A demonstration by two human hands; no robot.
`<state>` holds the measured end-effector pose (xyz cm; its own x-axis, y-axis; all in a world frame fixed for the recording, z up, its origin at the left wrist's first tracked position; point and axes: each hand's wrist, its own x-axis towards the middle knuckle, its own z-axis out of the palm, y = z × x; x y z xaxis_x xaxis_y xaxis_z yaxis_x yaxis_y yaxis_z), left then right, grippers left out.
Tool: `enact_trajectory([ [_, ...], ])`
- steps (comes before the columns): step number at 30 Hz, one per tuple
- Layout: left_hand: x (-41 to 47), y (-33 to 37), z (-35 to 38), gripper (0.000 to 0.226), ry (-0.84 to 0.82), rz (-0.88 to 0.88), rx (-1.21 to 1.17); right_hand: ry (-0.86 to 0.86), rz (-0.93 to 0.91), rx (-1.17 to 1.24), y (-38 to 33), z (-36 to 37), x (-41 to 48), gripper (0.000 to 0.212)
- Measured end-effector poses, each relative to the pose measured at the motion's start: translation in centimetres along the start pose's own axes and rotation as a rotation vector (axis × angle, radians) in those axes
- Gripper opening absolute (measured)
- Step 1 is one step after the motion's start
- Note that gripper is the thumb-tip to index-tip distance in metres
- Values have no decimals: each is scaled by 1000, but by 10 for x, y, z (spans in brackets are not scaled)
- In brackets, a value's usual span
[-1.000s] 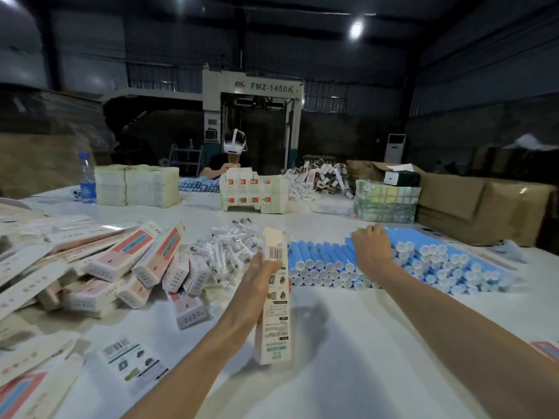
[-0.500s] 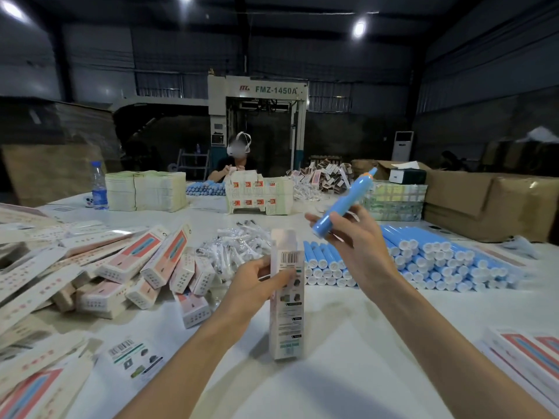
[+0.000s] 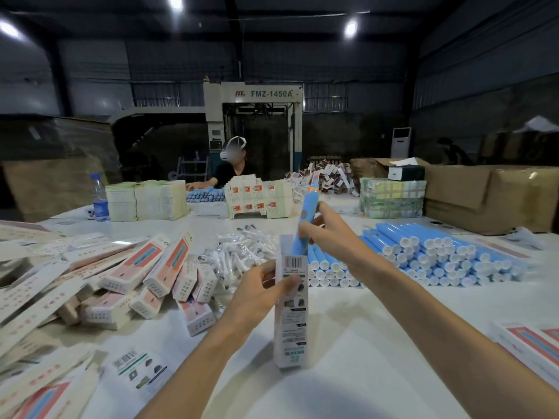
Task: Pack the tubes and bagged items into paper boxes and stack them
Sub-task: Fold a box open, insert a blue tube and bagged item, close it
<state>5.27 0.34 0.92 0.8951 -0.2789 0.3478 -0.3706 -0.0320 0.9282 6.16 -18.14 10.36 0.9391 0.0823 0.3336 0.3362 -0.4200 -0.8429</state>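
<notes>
My left hand grips a tall white paper box that stands upright on the white table, its top flap open. My right hand holds a blue tube by its middle, tilted, with its lower end inside the box's open top. A stack of blue tubes with white caps lies behind and to the right. A heap of clear bagged items sits behind the box.
Filled pink-and-white boxes pile up at the left, flat unfolded boxes further left. More boxes lie at the right edge. A person works across the table beside stacked cartons, a water bottle and brown cardboard boxes.
My right hand took a blue tube from the stack, lifted it and brought its lower end down into the open top of the box my left hand holds upright.
</notes>
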Motion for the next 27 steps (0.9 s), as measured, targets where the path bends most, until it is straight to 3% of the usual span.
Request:
enact_trajectory([
  [6, -2, -1, 0, 34, 15, 39, 1, -92, -84, -417, 6, 20, -3, 28],
  [9, -1, 0, -1, 38, 62, 24, 15, -87, -93, -195, 27, 30, -9, 23],
  [12, 0, 0, -5, 26, 107, -28, 28, -67, -100, 14, 49, 36, -14, 29],
  [17, -2, 6, -32, 22, 152, -167, 60, 183, -18, 91, 84, 55, -7, 12],
  [20, -3, 12, -58, 19, 175, -254, 86, 61, -29, -13, 94, 80, -2, 16],
  [25, -6, 18, -69, 21, 173, -223, 131, -326, -191, -120, 85, 137, 2, 19],
  [27, -8, 16, -66, 24, 175, -207, 144, -248, -362, -188, 82, 157, -1, 10],
])
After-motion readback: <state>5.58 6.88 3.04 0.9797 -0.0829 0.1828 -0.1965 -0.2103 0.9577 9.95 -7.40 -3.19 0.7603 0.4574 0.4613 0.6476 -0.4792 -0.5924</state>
